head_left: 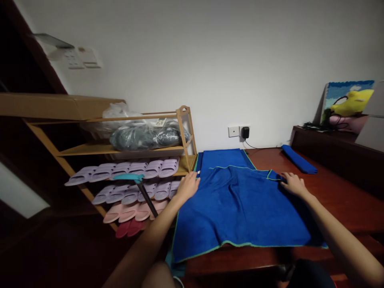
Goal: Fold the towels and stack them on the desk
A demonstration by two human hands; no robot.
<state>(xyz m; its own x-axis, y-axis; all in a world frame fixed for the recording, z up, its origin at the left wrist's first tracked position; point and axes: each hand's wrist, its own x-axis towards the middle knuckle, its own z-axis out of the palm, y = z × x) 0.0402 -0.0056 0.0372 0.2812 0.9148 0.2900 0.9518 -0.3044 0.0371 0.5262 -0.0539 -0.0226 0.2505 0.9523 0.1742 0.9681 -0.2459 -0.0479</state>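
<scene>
A large blue cloth (240, 208) with green edging lies wrinkled over the front of a reddish-brown wooden surface. Its near edge hangs towards me. My left hand (189, 186) is closed on the cloth's far left corner. At the far right corner, my right hand (292, 184) has its fingers closed on the cloth, where a small part is folded over. Beyond and partly beneath it lies another blue cloth (225, 157), flat against the wall side. A narrow folded blue cloth (299, 160) rests farther right, apart from my right hand.
Left of the surface stands a wooden rack (120, 150) with rows of slippers (126, 171) and bagged items. A teal-topped black pole (147, 196) stands before it. A black plug (245, 132) sits in the wall. A dark raised ledge (336, 150) runs along the right.
</scene>
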